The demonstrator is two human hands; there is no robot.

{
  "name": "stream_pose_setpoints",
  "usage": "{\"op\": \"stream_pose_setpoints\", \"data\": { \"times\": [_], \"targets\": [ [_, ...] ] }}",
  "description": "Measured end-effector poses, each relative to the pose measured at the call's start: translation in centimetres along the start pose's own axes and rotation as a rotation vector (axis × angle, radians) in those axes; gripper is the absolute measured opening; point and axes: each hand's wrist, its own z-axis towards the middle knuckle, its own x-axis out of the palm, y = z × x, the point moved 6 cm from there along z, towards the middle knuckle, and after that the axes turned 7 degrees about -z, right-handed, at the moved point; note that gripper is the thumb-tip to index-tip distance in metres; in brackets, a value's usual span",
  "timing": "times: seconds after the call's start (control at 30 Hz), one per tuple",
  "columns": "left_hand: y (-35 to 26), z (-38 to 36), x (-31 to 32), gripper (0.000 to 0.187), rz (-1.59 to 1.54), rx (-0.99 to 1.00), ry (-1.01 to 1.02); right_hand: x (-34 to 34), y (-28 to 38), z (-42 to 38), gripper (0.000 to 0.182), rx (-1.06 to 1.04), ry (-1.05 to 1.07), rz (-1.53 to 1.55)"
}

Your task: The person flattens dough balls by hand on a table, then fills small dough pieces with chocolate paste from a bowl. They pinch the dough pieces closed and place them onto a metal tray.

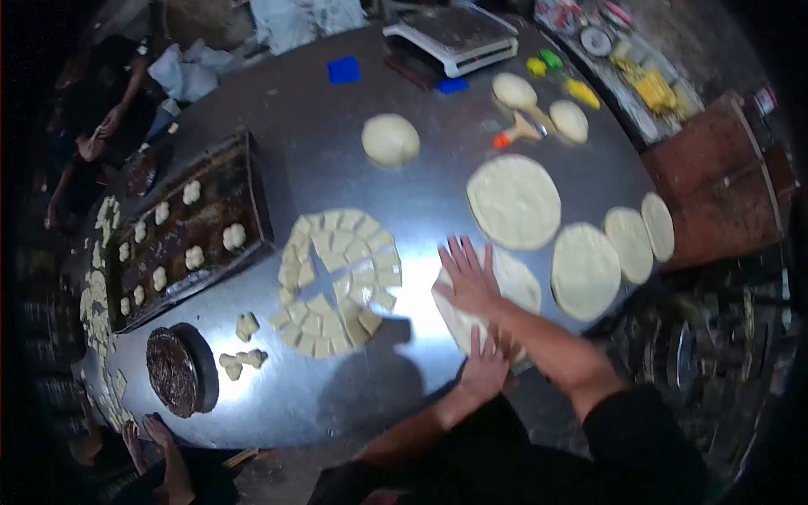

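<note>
A round flat sheet of dough (515,282) lies on the metal table near its front edge. My right hand (470,278) rests on it, palm down with the fingers spread. Nearer to me, my left hand (486,368) touches the dough's near edge, its visible fingers apart; part of that edge is hidden by my hands and forearm. Just behind is a larger flat round (514,201). To the right lie further flat rounds (587,271) (629,245) (657,226). Left of my hands, a dough disc cut into small pieces (370,271) has a gap in its middle.
Dough balls (390,140) (569,121), a brush (523,131) and a scale (454,40) sit farther back. At left are a dark tray (220,168) with shaped dough, a round dark dish (172,372) and scattered pieces. Other people's hands (157,431) (91,148) show along the left side.
</note>
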Motion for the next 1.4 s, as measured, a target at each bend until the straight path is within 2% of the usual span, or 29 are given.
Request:
{"op": "stream_pose_setpoints", "data": {
  "times": [0.07,0.1,0.13,0.17,0.2,0.23,0.27,0.33,0.37,0.43,0.47,0.57,0.6,0.67,0.7,0.73,0.8,0.87,0.93,1.0,1.03,1.1,1.13,1.2,1.23,1.27,1.33,1.4],
  "targets": [
    [-0.2,-0.4,-0.9,0.077,-0.053,0.031,-0.020,-0.3,1.6,-0.9,0.080,0.048,0.061,0.053],
    [-0.2,-0.1,0.4,0.077,-0.073,0.021,0.114,0.9,2.7,-1.2,0.080,0.068,0.068,0.011],
    [0.4,0.7,1.6,0.077,-0.052,0.024,0.095,0.9,3.5,-1.0,0.081,0.086,0.065,-0.039],
    [0.4,1.1,1.3,0.077,-0.139,0.073,-0.186,0.6,4.2,-1.2,0.079,0.095,0.007,0.091],
    [0.0,1.0,2.2,0.078,-0.240,0.127,-0.449,-0.2,4.7,-0.5,0.076,0.103,0.036,0.097],
    [0.3,0.4,0.7,0.080,-0.342,0.080,-0.521,-0.5,4.6,-0.3,0.077,0.059,-0.013,0.100],
    [0.2,-0.3,-0.3,0.079,-0.251,0.146,-0.377,-0.3,4.3,-0.5,0.077,0.019,-0.060,0.105],
    [0.8,-0.6,-0.3,0.076,-0.256,0.061,0.023,-0.6,2.8,-2.8,0.072,0.018,-0.040,0.219],
    [1.5,-1.8,0.7,0.076,-0.260,0.069,0.037,-2.3,1.5,-5.3,0.071,0.016,-0.030,0.216],
    [2.4,-4.6,0.5,0.071,-0.071,0.159,-0.358,-1.7,-3.3,-11.4,0.066,0.027,-0.072,0.157],
    [2.6,-5.2,0.2,0.071,-0.065,0.163,-0.341,-0.5,-5.1,-14.6,0.063,0.049,-0.127,0.111],
    [3.2,-4.8,-1.3,0.059,-0.213,0.243,-0.155,-1.6,-5.9,-15.3,0.062,0.033,-0.120,0.106],
    [4.3,-3.2,-2.7,0.059,-0.183,0.252,-0.157,-2.4,-6.3,-14.2,0.062,0.043,-0.149,0.107],
    [7.7,0.8,-4.8,0.061,-0.702,0.027,-0.189,-3.2,-7.4,-12.1,0.063,0.206,-0.088,0.369],
    [8.2,2.8,-6.6,0.062,-0.280,0.110,-0.397,-5.0,-7.0,-10.5,0.068,0.201,-0.083,0.344],
    [8.2,4.9,-7.5,0.064,0.147,0.194,-0.593,-3.8,-7.7,-10.1,0.068,0.206,-0.081,0.354],
    [10.2,8.1,-6.7,0.067,0.145,0.126,-0.543,-1.0,-8.8,-8.2,0.071,0.068,-0.179,0.104],
    [11.3,10.3,-7.2,0.069,0.080,0.119,-0.502,-1.0,-10.3,-6.2,0.077,0.091,-0.101,0.118],
    [11.5,11.2,-7.3,0.075,0.145,0.085,-0.395,-1.1,-10.6,-6.1,0.076,0.078,-0.175,0.081],
    [11.2,9.9,-7.5,0.076,0.113,0.073,-0.402,-1.3,-11.0,-7.1,0.072,0.048,-0.204,0.145],
    [11.2,8.1,-7.3,0.076,0.115,0.072,-0.411,-1.2,-11.6,-8.2,0.069,0.027,-0.147,0.100],
    [12.0,3.4,-5.6,0.072,0.136,0.006,-0.310,-1.0,-11.9,-8.6,0.066,-0.004,-0.083,0.056],
    [12.5,2.3,-5.0,0.072,0.123,-0.004,-0.290,-1.3,-11.6,-8.3,0.066,0.032,-0.089,0.050],
    [12.5,2.0,-4.7,0.073,0.239,0.064,-0.406,-1.3,-10.9,-8.9,0.064,0.102,-0.080,0.028],
    [12.0,1.6,-4.6,0.071,0.317,0.038,-0.445,-3.0,-9.2,-10.3,0.062,0.197,-0.162,0.003],
    [10.8,0.7,-3.9,0.071,0.312,0.035,-0.441,-2.4,-8.3,-12.1,0.062,0.195,-0.155,0.005],
    [5.1,-3.7,-0.7,0.077,-0.041,0.305,-0.181,-0.2,-4.4,-18.2,0.060,-0.015,-0.044,0.096],
    [4.6,-4.5,-0.6,0.080,-0.070,0.249,-0.123,-0.2,-4.5,-19.9,0.060,0.031,-0.003,0.112]
  ]
}}
